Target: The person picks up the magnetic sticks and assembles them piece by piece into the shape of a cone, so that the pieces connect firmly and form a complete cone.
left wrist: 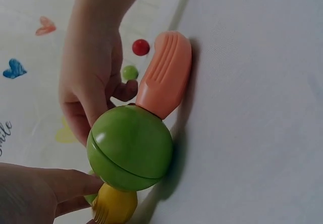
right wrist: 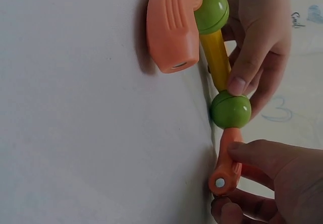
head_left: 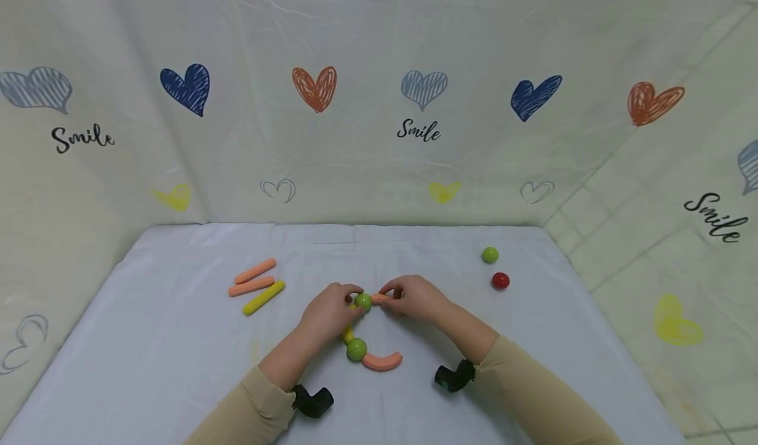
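Thumb and fingers of my left hand [head_left: 331,311] pinch the far green ball [head_left: 363,301] where a yellow stick [right wrist: 216,62] meets it. My right hand [head_left: 417,297] pinches an orange stick [right wrist: 229,156] that touches the same ball; a round silver spot marks its free end. At the yellow stick's near end sits a second green ball [head_left: 356,349]. From that ball a curved, ridged orange stick [head_left: 382,361] extends to the right. The chain lies in an open C shape on the white cloth. Fingers partly cover the yellow stick in the head view.
Two straight orange sticks [head_left: 251,287] and a yellow stick [head_left: 264,298] lie at the back left. A loose green ball [head_left: 489,255] and a red ball [head_left: 500,280] rest at the back right. Behind the white table [head_left: 177,366] hangs a heart-printed curtain [head_left: 355,155].
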Motion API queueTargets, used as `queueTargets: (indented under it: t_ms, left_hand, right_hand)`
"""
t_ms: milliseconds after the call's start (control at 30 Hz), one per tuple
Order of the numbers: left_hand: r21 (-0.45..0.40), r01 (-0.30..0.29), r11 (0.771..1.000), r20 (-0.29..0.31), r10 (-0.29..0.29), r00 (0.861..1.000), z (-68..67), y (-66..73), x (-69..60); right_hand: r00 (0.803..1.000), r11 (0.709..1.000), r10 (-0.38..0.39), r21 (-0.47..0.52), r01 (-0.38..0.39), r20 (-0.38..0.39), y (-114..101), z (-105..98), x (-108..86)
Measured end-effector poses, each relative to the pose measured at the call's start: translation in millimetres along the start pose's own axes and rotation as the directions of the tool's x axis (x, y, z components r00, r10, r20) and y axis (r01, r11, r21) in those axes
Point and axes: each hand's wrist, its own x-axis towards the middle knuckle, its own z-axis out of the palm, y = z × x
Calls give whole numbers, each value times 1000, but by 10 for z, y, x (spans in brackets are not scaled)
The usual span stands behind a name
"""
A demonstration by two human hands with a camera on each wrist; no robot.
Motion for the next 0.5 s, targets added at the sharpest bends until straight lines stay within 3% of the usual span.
queueTargets:
  t_ms: [233,500]
  left_hand:
    - [-19,-3,1000,-3,3,1000,-2,-11,-15]
    - [-42,-29,999,4,29,1000,6,-80,4]
  right_hand:
    - [1000,1000,-9,2,9,11,-18,-35,9]
    - [999,1000,-19,-21,18,-49,0,-102,28]
